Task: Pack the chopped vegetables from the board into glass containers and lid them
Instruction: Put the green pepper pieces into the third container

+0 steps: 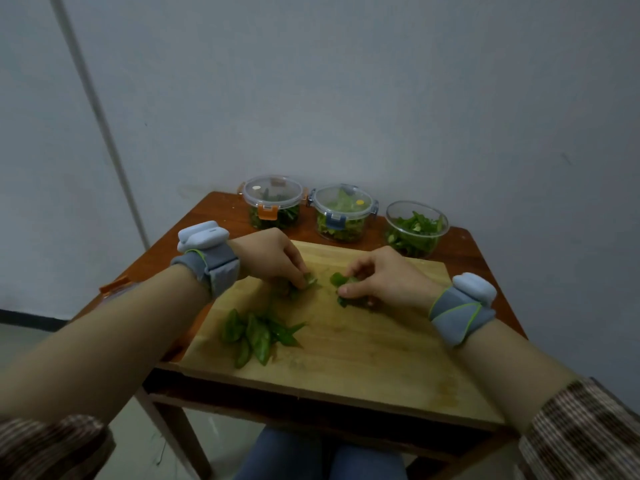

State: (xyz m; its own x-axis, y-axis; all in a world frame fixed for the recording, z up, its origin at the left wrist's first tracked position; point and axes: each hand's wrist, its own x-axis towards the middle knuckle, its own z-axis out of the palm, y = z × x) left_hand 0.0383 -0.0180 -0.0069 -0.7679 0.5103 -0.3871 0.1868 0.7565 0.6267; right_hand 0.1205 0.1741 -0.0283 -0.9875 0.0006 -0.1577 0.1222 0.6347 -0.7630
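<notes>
striped sleeves (585, 434) are framing hands over the cutting board (363, 362)
left hand (273, 258) and right hand (388, 275) are each pinching green pieces (337, 279) mid-board; a loose pile (256, 336) is lying nearer, the unlidded glass container (417, 226) beyond.

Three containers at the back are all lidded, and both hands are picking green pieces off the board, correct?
Not all three. The head view shows lids only on the orange-clipped container and the blue-clipped container; the rightmost container is open, unlidded. The left hand and right hand do pinch green pieces on the board.
</notes>
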